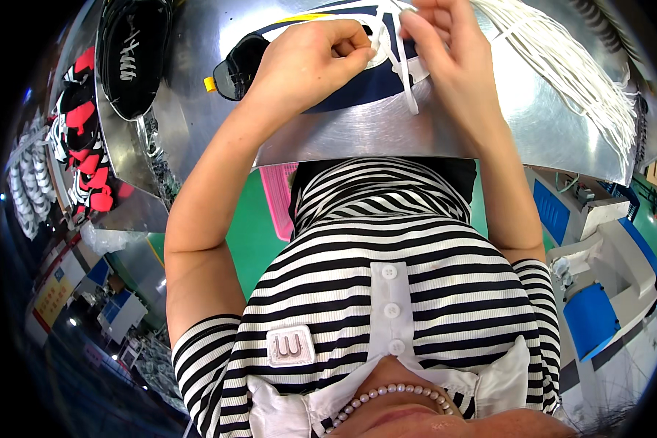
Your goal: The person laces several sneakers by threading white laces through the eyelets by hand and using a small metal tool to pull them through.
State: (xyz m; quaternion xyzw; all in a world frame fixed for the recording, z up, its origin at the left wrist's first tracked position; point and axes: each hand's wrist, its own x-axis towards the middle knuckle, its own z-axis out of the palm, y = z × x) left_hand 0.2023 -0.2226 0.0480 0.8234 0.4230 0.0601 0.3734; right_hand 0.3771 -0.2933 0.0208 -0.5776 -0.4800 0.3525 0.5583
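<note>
Left hand [321,64] presses thumb to forefinger over navy shoe [358,93]; right hand [456,55] curls by white lace [407,84], pinch unclear.

Bright light glared off the metal tabletop [522,117] just beside the right hand [456,58], while well out beyond the left hand [317,62] everything looked dimmer and softer, edges bending (plain fisheye distortion) toward blackened corners.

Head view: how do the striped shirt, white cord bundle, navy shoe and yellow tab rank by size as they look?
1. Striped shirt
2. White cord bundle and navy shoe: unsure, shoe partly covered
3. Yellow tab
</note>
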